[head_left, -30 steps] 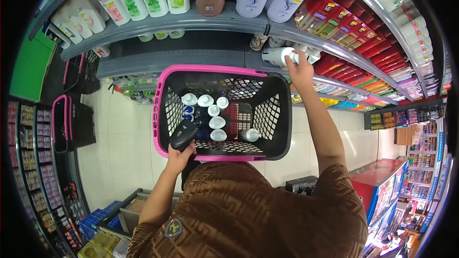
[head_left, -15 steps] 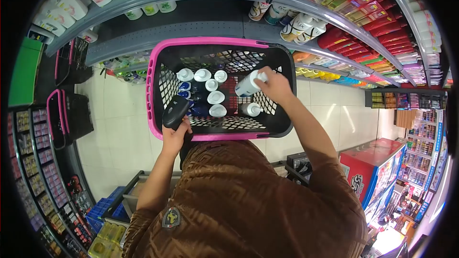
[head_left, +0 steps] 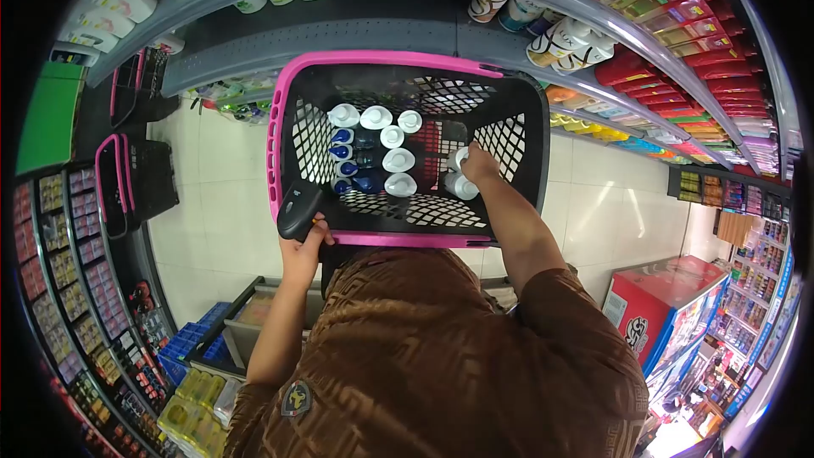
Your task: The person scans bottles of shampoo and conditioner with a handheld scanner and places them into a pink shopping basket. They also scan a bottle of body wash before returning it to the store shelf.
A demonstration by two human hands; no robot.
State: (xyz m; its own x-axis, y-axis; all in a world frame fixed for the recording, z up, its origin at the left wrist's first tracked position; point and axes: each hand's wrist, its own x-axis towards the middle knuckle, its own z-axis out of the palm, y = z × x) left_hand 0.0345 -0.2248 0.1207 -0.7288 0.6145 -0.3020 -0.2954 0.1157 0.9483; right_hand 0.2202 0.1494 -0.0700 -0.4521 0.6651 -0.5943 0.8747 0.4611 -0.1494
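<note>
Inside a black shopping basket with a pink rim (head_left: 390, 58), my right hand (head_left: 482, 166) is closed on a white bottle (head_left: 458, 159) seen mostly from above. Another white bottle (head_left: 463, 188) stands right beside it. My left hand (head_left: 303, 253) grips a black handheld barcode scanner (head_left: 298, 210) over the basket's near left corner. To the left in the basket, several white-capped bottles (head_left: 398, 160) stand upright, with several blue-topped bottles (head_left: 341, 153) in a row beyond them.
A grey store shelf (head_left: 381, 49) with bottles and red packages (head_left: 657, 8) runs along the far side. More pink-handled baskets (head_left: 140, 182) stand at left. A red freezer (head_left: 657, 297) is at lower right, blue crates (head_left: 193, 335) at lower left.
The right hand has lowered the white bottle from a tilted position into the basket, beside the other bottle. The scanner stays in the left hand, and the view has shifted slightly.
</note>
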